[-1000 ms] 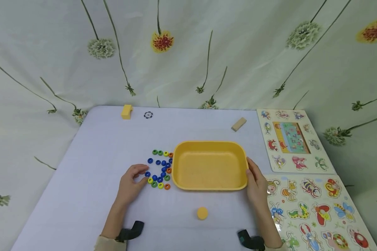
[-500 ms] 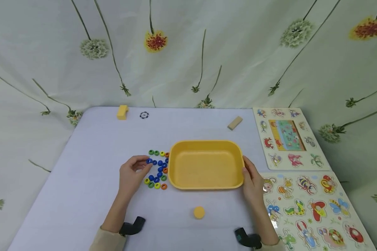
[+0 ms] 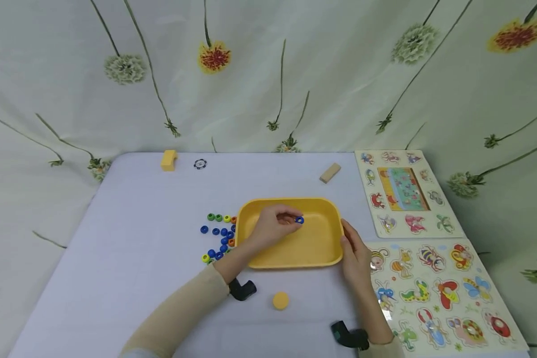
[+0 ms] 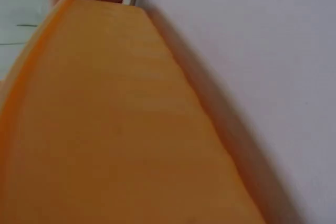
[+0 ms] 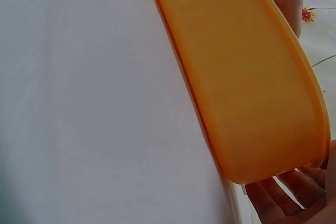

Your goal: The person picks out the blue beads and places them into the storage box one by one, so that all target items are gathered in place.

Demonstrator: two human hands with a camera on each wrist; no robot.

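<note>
In the head view my left hand (image 3: 273,224) is over the yellow tray (image 3: 315,246), pinching a small blue ring-shaped bead (image 3: 302,220) between thumb and fingertips. My right hand (image 3: 357,258) holds the tray's right end, its thumb at the rim. From the right wrist view, the right hand's fingers (image 5: 268,200) show curled under that end of the tray. Left of the tray lie several beads (image 3: 223,241) in blue, green, yellow and orange, some partly hidden behind the tray and left arm. The left wrist view is filled by the tray's outer side (image 4: 115,103).
A flat yellow disc (image 3: 280,300) lies in front of the tray. Towards the back are a yellow arch block (image 3: 168,160), a poker chip (image 3: 200,164) and a wooden block (image 3: 330,172). Two picture puzzle boards (image 3: 400,222) occupy the right side.
My left hand has picked up a blue bead from the group at the left and carried it right, over the tray. The right hand keeps its hold on the tray.
</note>
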